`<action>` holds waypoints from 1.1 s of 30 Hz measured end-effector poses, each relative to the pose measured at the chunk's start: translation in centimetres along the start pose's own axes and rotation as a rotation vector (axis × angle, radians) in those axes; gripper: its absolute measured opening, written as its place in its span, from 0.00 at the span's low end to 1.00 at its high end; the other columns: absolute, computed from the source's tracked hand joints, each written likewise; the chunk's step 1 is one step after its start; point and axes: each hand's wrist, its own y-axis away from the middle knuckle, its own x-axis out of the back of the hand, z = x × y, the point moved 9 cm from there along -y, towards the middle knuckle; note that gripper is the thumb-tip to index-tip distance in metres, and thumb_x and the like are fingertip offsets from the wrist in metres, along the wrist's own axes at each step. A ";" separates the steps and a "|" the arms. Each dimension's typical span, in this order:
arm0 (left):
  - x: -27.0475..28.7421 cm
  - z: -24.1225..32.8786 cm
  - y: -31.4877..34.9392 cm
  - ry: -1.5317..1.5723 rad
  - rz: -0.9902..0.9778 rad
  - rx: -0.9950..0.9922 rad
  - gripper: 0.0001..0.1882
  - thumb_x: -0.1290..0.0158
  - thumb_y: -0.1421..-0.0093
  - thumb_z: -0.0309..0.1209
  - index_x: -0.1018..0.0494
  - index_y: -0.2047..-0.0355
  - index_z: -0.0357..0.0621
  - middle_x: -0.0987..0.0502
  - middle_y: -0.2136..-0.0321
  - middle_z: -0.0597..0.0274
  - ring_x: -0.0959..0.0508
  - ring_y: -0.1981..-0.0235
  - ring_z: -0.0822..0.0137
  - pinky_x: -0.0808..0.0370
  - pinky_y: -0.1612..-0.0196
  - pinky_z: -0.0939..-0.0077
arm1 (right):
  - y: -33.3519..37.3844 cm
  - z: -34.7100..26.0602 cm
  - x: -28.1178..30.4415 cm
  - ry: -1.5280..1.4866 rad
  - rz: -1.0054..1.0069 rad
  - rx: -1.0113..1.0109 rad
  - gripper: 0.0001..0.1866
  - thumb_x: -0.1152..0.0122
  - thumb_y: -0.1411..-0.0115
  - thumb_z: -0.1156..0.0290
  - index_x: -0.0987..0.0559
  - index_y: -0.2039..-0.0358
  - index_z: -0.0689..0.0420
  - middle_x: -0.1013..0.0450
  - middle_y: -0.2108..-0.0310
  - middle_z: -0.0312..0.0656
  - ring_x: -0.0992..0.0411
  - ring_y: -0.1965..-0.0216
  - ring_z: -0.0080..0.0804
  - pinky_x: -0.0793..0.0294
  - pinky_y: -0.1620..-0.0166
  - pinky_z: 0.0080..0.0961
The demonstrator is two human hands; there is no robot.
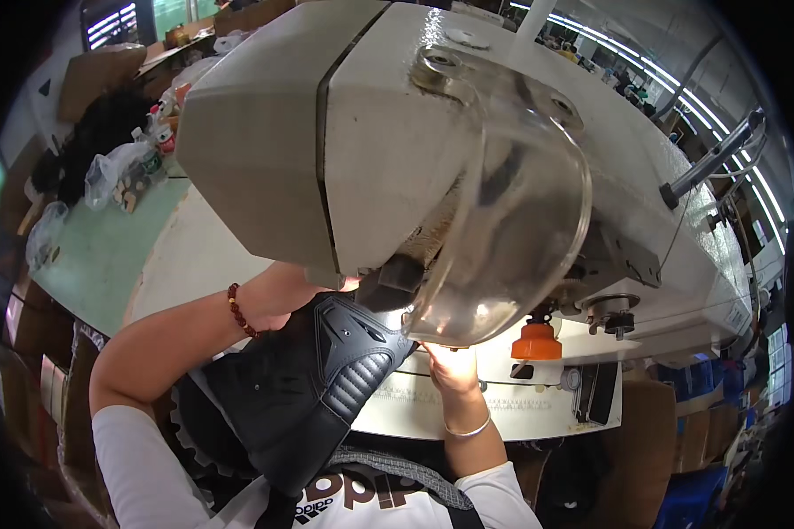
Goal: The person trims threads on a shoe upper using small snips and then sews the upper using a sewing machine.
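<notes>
A black leather-like piece [278, 388] with a ribbed, padded panel runs from my lap up to the sewing area of a large off-white sewing machine [397, 132]. My left hand [278, 295] reaches in from the left, at the far edge of the piece. The machine's head hides most of its fingers. On the other side, my right hand [454, 366] is at the piece's right edge, its fingers curled against it and partly behind a clear plastic shield [525, 220]. Light shines on the spot between my hands; the needle is hidden.
An orange knob [536, 342] hangs under the machine arm, right of my right hand. A ruler scale [520, 404] runs along the table's near edge. Bottles and plastic bags [119, 172] lie on the green table surface [97, 238] at the left. A cardboard box [640, 441] stands lower right.
</notes>
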 end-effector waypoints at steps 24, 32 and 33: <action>-2.2 4.9 1.2 -0.464 -0.150 -0.044 0.18 0.37 0.45 0.32 0.25 0.55 0.41 0.23 0.59 0.64 0.26 0.58 0.72 0.29 0.52 0.74 | -0.8 -0.3 -2.6 -0.063 -0.151 -0.182 0.08 0.38 0.40 0.75 0.23 0.62 0.64 0.23 0.69 0.44 0.22 0.69 0.28 0.20 0.65 0.23; -4.5 5.1 1.6 -0.680 -0.191 -0.070 0.19 0.38 0.45 0.33 0.26 0.54 0.40 0.23 0.59 0.62 0.26 0.57 0.70 0.29 0.52 0.73 | -2.2 -3.3 -4.5 0.156 -0.058 -0.109 0.04 0.38 0.42 0.79 0.22 0.68 0.67 0.24 0.77 0.40 0.24 0.73 0.23 0.21 0.66 0.20; -5.1 5.4 1.3 -0.701 -0.199 -0.076 0.19 0.38 0.45 0.33 0.26 0.54 0.40 0.23 0.59 0.62 0.26 0.57 0.70 0.29 0.51 0.73 | -1.9 -1.9 -3.6 0.158 -0.053 -0.110 0.04 0.38 0.42 0.79 0.22 0.68 0.67 0.24 0.77 0.40 0.24 0.73 0.23 0.21 0.66 0.20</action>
